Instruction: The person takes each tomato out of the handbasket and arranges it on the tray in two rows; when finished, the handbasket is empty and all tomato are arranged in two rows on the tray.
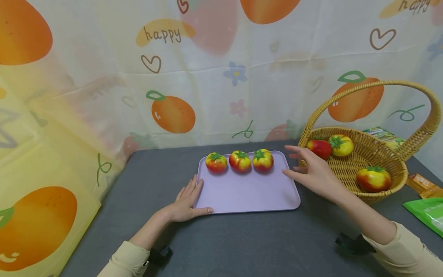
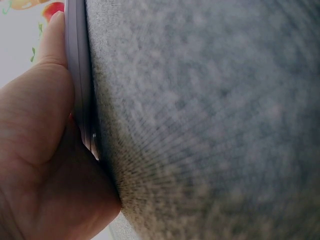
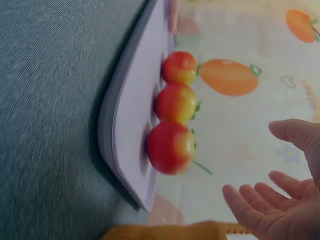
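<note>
Head view: "happy" on backdrop (image 1: pixel 162 34)

The word "happy" (image 1: pixel 162 35) stands in dark script on a yellow patch of the printed backdrop cloth (image 1: pixel 214 96) at 11 o'clock, and appears again, partly cut off, at 1 o'clock (image 1: pixel 415 5). Packet lettering at 3 o'clock is unreadable.

Grey table (image 1: pixel 242 242): lilac tray (image 1: pixel 247 192) at centre, wicker basket (image 1: pixel 373 161) at 3 o'clock, green packet (image 1: pixel 427 215) at 4.
</note>
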The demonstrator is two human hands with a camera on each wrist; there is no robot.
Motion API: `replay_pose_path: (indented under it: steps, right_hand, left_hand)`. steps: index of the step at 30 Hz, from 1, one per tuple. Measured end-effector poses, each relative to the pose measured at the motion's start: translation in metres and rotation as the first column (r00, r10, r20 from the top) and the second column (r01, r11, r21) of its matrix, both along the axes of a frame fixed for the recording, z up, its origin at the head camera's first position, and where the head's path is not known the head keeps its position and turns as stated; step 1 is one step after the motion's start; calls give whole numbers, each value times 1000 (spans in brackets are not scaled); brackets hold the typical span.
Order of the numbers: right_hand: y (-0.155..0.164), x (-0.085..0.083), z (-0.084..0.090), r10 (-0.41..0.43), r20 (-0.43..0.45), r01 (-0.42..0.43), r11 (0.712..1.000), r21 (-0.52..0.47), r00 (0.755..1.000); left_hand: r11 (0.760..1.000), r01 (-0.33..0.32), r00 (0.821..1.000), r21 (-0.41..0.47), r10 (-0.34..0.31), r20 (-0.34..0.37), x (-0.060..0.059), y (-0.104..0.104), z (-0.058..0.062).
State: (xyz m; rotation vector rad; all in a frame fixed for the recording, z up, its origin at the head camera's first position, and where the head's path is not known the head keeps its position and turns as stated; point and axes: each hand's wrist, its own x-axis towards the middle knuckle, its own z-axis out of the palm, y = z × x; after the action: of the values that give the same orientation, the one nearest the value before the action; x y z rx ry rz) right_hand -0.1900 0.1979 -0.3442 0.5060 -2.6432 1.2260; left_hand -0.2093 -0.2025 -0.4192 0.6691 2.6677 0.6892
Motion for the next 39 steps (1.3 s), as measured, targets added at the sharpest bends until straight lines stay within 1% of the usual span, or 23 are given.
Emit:
replay_pose_path:
  steps: [4, 7, 9, 12, 16, 22, 25, 29, 31, 35, 39]
  right_hand:
    - [14, 7, 4, -42, -64, 40, 999, -27, 997]
    - [24, 11, 6, -97, -95, 95, 995, -19, 991]
    - [30, 12, 7, -128, -91, 126, 992, -22, 988]
    - [39, 10, 6, -149, -96, 148, 989, -22, 984]
    - [51, 5, 3, -162, -92, 162, 987, -14, 982]
    - [65, -6, -3, -182, -72, 186, 981, 48, 981]
    - [70, -11, -5, -180, -85, 187, 979, 86, 980]
    - [74, -18, -5, -206, -89, 217, 965, 148, 975]
    - [75, -23, -5, -217, -77, 227, 958, 173, 973]
    - [76, -33, -4, -206, -54, 212, 954, 211, 977]
    - [77, -45, -6, -192, -12, 189, 952, 240, 981]
  left_hand:
    - [1000, -2, 1000, -6, 2, 2, 0, 0, 0]
    - [1000, 3, 1000, 11, -3, 0, 1, 1, 3]
    - [1000, 5, 1000, 11, -5, 2, 1, 1, 5]
    - [1000, 3, 1000, -5, -3, 11, 1, 1, 5]
    - [1000, -4, 1000, -21, 4, 13, 0, 1, 4]
    - [1000, -4, 1000, -12, 4, 6, -1, 1, 2]
    - [1000, -4, 1000, -11, 4, 0, 0, 1, 2]
    - [1000, -6, 1000, -16, 6, -2, 0, 1, 2]
    - [1000, -4, 1000, -17, 4, -3, 0, 1, 2]
    - [1000, 0, 1000, -13, 0, -4, 0, 1, 3]
    - [1000, 0, 1000, -12, 0, -1, 0, 1, 3]
